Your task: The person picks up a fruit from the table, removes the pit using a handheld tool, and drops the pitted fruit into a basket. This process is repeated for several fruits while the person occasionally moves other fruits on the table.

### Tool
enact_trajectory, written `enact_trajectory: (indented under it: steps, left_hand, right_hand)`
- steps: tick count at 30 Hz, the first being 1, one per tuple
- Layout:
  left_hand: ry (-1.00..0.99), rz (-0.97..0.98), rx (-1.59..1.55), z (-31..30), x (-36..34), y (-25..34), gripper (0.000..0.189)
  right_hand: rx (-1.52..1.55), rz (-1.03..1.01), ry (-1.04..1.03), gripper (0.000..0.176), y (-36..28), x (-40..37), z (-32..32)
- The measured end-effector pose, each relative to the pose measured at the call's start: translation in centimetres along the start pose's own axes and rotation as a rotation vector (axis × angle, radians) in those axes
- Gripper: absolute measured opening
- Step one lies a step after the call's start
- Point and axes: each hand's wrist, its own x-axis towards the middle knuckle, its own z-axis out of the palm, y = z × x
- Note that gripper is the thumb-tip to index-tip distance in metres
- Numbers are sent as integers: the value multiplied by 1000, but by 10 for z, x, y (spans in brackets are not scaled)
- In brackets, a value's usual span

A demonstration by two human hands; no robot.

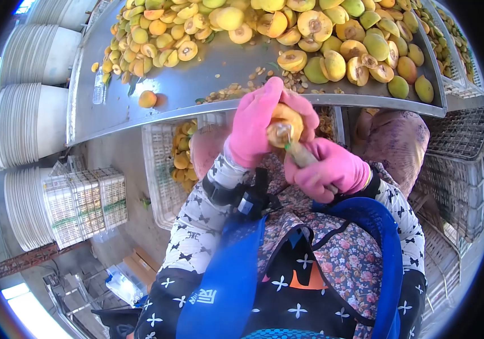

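Note:
My left hand (256, 121), in a pink rubber glove, is wrapped around a yellow peach (285, 125) just above the table's near edge. The cut face of the peach, with its brownish middle, points toward me. In my right hand (332, 169), also gloved in pink, is a pitting tool with a thick pale handle (301, 154) and a bit of green near its working end. That end meets the middle of the peach; its tip is hidden in the flesh. Behind my hands, pits (233, 91) are scattered along the metal table (123, 107).
Many whole and halved peaches (180, 28) are heaped across the table's far side. A lone peach (147, 99) and a clear bottle (99, 87) are at the left. Below stands a white crate (163, 175) with peach pieces. Stacked baskets (16, 124) and crates (454, 186) flank me.

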Motion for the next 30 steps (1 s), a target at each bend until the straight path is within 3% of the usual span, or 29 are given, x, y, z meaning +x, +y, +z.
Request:
enact_trajectory:
  steps: [2,4,5,7,10,11,12,13,15,16,20,21,25,27,30]
  left_hand:
    - [30,14,353,-8,-7,10,35]
    - [111,3,317,-53,-37,11,27]
    - [117,-98,53,-79,-58,27,30]
    - [167,-31,702,-134,-94,54,34]
    - [545,27,673,-130,-86,55,33]
    - [507,104,678,-127,-70,43,33]
    - [419,60,625,-124,-51,27,36]
    - [326,17,570,-117,-26,13,39]
    - [384,-262,599,-81,35,-15,49]
    - [357,-246,629,-67,60,-29,51]
    - [131,-257,1114,-42,120,-54,54]
    - [153,-210,1073,-42,121,-61,52]
    - [181,-51,978,-36,97,-69,47]
    - [114,-125,933,-28,84,-51,49]
    - [256,-127,353,-27,66,-37,52]
  right_hand:
    - [-35,25,-22,16,2,2,-1]
    - [-173,9,37,17,3,2,-3]
    - [-253,75,40,20,-2,-2,-5]
    - [-520,137,169,25,-6,-7,-7]
    - [-877,188,382,33,-4,-1,-21]
    - [-906,184,474,34,-6,2,-24]
    - [-929,179,571,34,-5,5,-28]
    - [-1022,38,667,32,7,8,-46]
    - [-1102,-158,746,31,3,-4,-49]
    - [-1143,-255,775,30,2,-8,-48]
    - [-1045,-84,782,26,-20,-42,-25]
    - [-1203,-154,727,26,-13,-45,-33]
    - [-1301,-65,616,28,-3,-46,-36]
    - [-1358,-211,702,28,5,-39,-46]
    - [-1277,-357,769,27,-3,-32,-37]
